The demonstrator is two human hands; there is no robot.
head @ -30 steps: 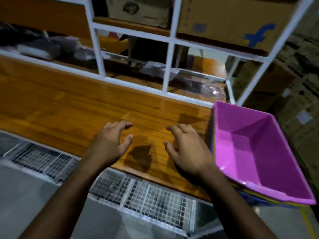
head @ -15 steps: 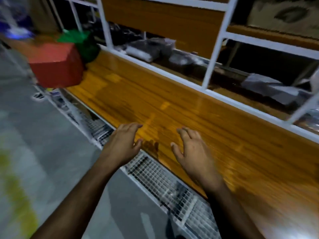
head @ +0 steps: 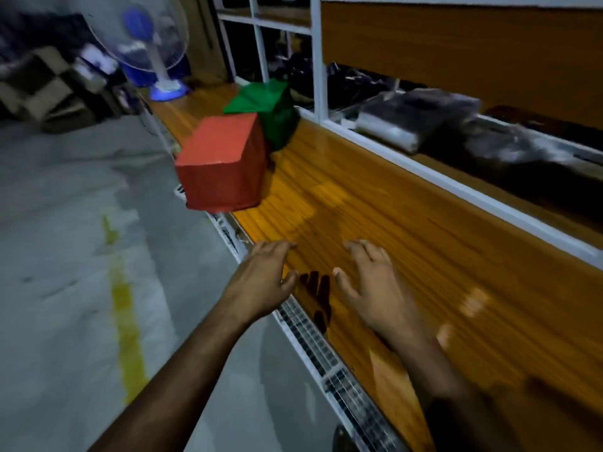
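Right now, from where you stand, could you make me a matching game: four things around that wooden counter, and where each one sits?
Things:
1. red box
2. green box
3. fan
4. wrapped bundle

Places:
A. behind the white frame
B. at the far end of the counter
C. at the counter's front edge
D. on the counter, just beyond the red box

Pairs: 1-C, 2-D, 3-B, 4-A

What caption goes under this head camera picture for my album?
Left hand and right hand, open and empty, above a wooden counter, red box and green box farther along.
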